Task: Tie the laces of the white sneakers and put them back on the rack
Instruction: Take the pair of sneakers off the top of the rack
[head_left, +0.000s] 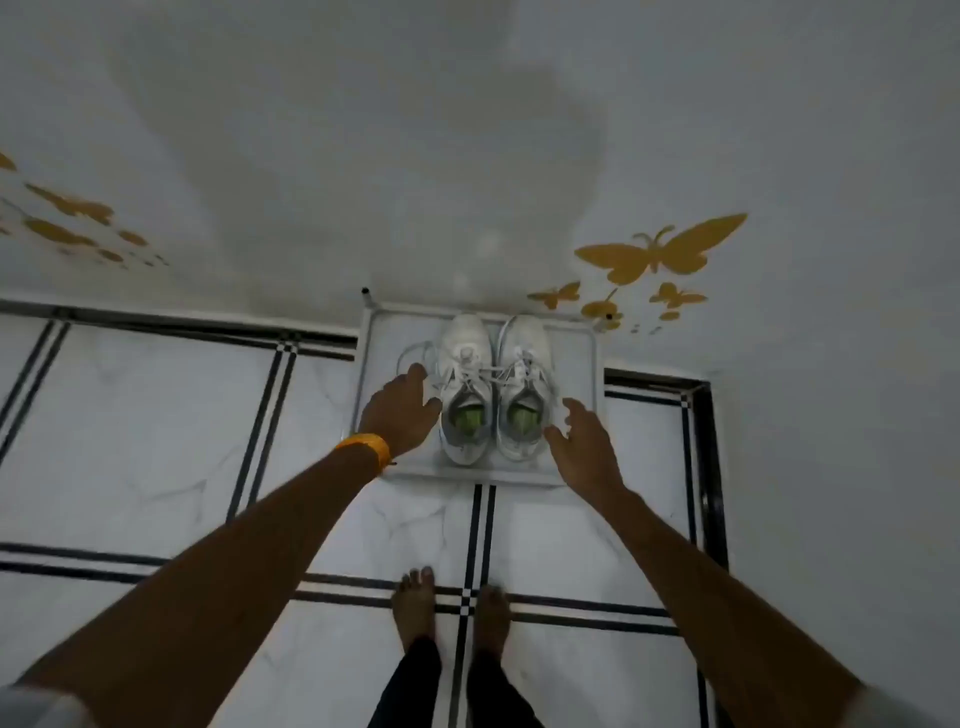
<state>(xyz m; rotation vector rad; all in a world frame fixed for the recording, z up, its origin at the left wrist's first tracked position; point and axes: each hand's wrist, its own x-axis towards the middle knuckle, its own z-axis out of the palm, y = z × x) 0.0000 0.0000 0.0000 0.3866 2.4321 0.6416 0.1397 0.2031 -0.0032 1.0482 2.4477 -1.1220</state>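
Seen from above: a pair of white sneakers (493, 387) side by side, toes to the wall, on the top shelf of a white rack (582, 364) standing against a pale wall (363, 130) with gold butterfly stickers (660, 249). Left hand (397, 413), orange band (363, 448) at the wrist, spread wide just beside the left shoe, gripping nothing; right hand (584, 441) likewise unclenched, fingers fanned near the right shoe. Laces (488, 370) lying loosely across both shoes, bare feet (452, 605) below on the marble-tiled floor (156, 415).
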